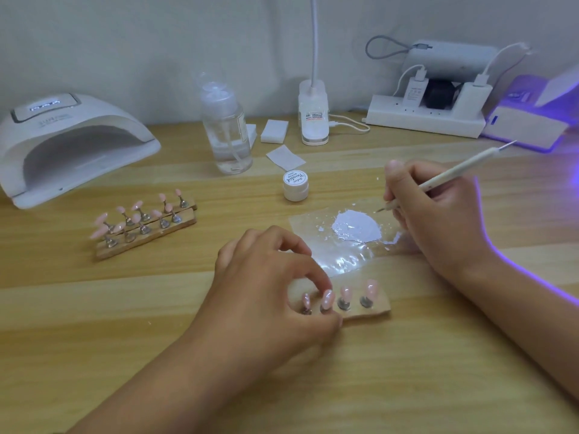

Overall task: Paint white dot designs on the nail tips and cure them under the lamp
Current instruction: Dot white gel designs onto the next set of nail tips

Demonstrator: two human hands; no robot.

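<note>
Several pink nail tips (pixel 346 292) stand on metal pegs on a small wooden strip (pixel 377 308) near the table's front. My left hand (pixel 266 286) curls over the strip's left end, its fingers touching the pegs there. My right hand (pixel 438 220) grips a thin white dotting pen (pixel 451 173); the pen's tip sits at the edge of a blob of white paint (pixel 355 228) on a clear sheet (pixel 344 258). A white curing lamp (pixel 62 145) sits at the far left.
Two more wooden strips (pixel 147 236) with pink tips lie left of centre. A small white paint jar (pixel 295 185), a pump bottle (pixel 227 133), white pads (pixel 275 130), a desk lamp base (pixel 314 114), a power strip (pixel 426 117) and a glowing purple lamp (pixel 529 120) line the back.
</note>
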